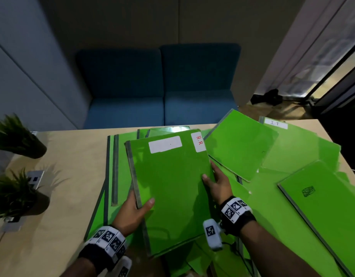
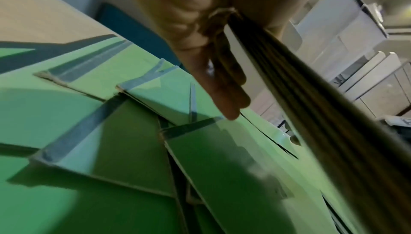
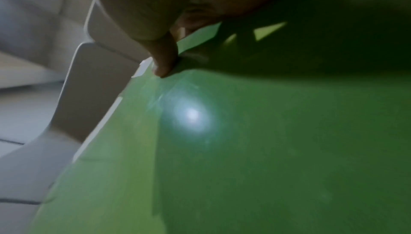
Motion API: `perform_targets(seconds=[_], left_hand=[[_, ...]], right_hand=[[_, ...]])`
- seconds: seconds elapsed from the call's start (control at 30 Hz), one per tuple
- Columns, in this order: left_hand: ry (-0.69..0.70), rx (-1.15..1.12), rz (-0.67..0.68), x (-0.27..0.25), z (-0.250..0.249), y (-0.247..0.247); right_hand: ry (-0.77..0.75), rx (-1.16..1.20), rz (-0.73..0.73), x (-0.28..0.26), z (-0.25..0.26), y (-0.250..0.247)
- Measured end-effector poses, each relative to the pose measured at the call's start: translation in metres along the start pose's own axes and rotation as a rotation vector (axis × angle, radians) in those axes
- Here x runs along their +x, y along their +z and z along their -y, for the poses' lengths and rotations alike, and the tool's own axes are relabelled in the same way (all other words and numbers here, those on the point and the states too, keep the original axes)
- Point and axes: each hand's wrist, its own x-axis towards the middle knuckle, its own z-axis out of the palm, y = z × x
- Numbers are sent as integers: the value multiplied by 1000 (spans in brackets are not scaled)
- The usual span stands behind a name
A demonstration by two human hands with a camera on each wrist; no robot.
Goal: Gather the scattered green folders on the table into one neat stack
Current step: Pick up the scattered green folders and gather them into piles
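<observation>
I hold a thick bundle of green folders (image 1: 170, 188), its top one labelled "H.R", lifted above the table's middle. My left hand (image 1: 132, 210) grips the bundle's grey spine edge (image 2: 289, 86), thumb on top and fingers (image 2: 227, 97) beneath. My right hand (image 1: 216, 182) grips the opposite edge, its thumb (image 3: 165, 58) pressed on the green cover (image 3: 244, 149). More green folders lie scattered under and around: one tilted at the centre right (image 1: 242, 144), one labelled "IT" (image 1: 300, 144), one with a black mark (image 1: 320, 204) at the right, and several flat ones (image 2: 111, 132) below the bundle.
The wooden table (image 1: 58, 206) has bare room on its left side. Two potted plants (image 1: 10, 136) (image 1: 12, 194) stand at the left edge, beside a socket plate (image 1: 34, 177). A blue sofa (image 1: 158, 86) sits beyond the far edge.
</observation>
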Motion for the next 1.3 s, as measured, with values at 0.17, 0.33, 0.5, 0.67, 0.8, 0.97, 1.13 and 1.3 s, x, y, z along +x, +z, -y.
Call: perform_targets(seconds=[0.17,0.33,0.5,0.67,0.8,0.97,1.13,1.3], left_hand=[[-61,-121,-127,7,-10,10],[-87,-158,-274,24,-5,0],[-110,-318,-376,41,7,-30],[-125,-388,-410,44,18,-46],[-163,-322,-403,47,35,-42],[-237,-217,-344,50,29,-31],[-428,-183,-366,55,46,-21],[-492,-196,-356,54,55,-12]], right_hand=[[-17,-30,-20,-1,-4,1],[19,-372,-14,3,-4,-9],[413,-582,-349,-13,-34,-50],[681,-371,-421,-23,-44,-51],[673,-123,-388,-3,-56,-44],[616,-158,-189,-5,-59,-39],[635,-249,-159,-5,-68,-10],[630,-133,-127,-3,-59,-3]])
